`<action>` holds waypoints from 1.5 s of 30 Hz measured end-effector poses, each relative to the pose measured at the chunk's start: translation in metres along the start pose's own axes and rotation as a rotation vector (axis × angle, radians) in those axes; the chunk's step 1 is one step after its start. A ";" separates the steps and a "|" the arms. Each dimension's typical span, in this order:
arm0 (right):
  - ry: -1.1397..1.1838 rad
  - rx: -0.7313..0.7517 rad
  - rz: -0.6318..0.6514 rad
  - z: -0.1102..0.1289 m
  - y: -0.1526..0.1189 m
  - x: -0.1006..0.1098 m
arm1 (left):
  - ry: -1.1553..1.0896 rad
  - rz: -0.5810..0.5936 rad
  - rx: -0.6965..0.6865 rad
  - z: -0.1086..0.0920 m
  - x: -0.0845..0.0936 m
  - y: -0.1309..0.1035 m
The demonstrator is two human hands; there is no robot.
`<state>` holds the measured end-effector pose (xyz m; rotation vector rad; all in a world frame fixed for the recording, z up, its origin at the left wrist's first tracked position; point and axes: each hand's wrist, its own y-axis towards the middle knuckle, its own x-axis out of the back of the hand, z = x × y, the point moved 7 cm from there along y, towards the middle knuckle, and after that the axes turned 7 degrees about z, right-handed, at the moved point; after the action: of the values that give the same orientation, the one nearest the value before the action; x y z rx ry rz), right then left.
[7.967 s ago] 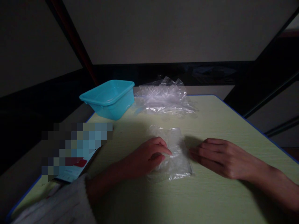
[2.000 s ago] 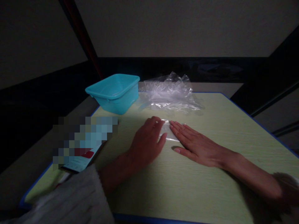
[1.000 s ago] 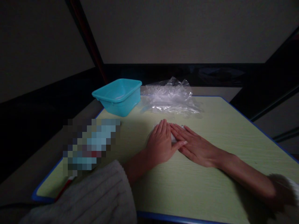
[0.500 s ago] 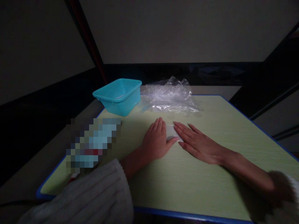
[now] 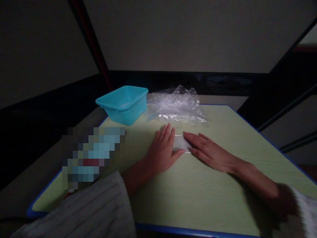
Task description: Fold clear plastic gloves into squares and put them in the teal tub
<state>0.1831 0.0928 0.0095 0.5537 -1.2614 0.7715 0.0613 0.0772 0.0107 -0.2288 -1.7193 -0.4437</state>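
Note:
A small clear plastic packet (image 5: 181, 144) lies flat on the pale green table (image 5: 198, 198), its ends partly covered by my hands. My left hand (image 5: 162, 150) rests on its left end, with fingers pointing away from me and the thumb stretched along its near edge. On the right end lie the fingertips of my right hand (image 5: 210, 152), palm down, with the fingers reaching left. Both hands are open and spread, and neither grasps anything.
At the back left stands a turquoise plastic basin (image 5: 128, 110). Crumpled clear plastic bags (image 5: 178, 105) lie beside it at the back edge. A pixelated light-blue item (image 5: 99, 152) is on the left side. The table has a blue rim.
The fingers of my left hand have spread slightly and shifted left, so more of the packet shows between my hands. The camera view has moved a little.

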 end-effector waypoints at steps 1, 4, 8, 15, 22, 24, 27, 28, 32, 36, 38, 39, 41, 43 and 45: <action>0.028 0.004 -0.024 0.000 0.000 0.004 | -0.015 -0.018 -0.015 -0.002 0.005 -0.002; 0.096 0.007 -0.092 -0.001 -0.002 0.014 | -0.064 -0.082 -0.040 -0.006 0.022 -0.009; 0.165 -0.028 -0.157 -0.004 -0.005 0.022 | -0.077 -0.083 -0.038 -0.008 0.030 -0.013; 0.310 -0.064 -0.186 -0.004 -0.006 0.024 | -0.016 0.008 0.020 0.004 0.019 -0.005; 0.559 0.109 -0.030 0.025 -0.007 0.018 | -0.112 0.069 0.014 0.009 0.011 -0.001; 0.595 0.165 0.028 0.034 -0.009 0.015 | -0.128 0.079 -0.044 0.005 0.011 -0.002; 0.639 0.192 0.073 0.038 -0.010 0.012 | -0.134 0.142 -0.246 -0.008 0.009 -0.008; 0.652 0.174 0.063 0.036 -0.009 0.011 | -0.136 0.172 -0.314 -0.012 0.008 -0.011; 0.619 -0.009 -0.138 0.009 -0.007 0.018 | -0.132 0.271 -0.420 -0.017 0.004 -0.018; 0.552 -0.179 -0.327 -0.015 -0.008 0.026 | -0.119 0.341 -0.443 -0.025 0.000 -0.024; 0.531 -0.238 -0.337 -0.022 -0.008 0.024 | -0.127 0.341 -0.469 -0.033 -0.001 -0.028; 0.518 -0.259 -0.326 -0.024 -0.008 0.023 | -0.132 0.330 -0.482 -0.036 0.000 -0.030; 0.485 -0.283 -0.299 -0.025 -0.008 0.020 | -0.139 0.296 -0.508 -0.041 0.003 -0.033; 0.448 -0.294 -0.281 -0.025 -0.008 0.018 | -0.135 0.252 -0.532 -0.043 0.009 -0.034; 0.404 -0.302 -0.273 -0.024 -0.007 0.017 | -0.121 0.200 -0.535 -0.039 0.015 -0.031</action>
<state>0.2054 0.1100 0.0206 0.2948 -0.8812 0.4244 0.0815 0.0316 0.0261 -0.8198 -1.6452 -0.7468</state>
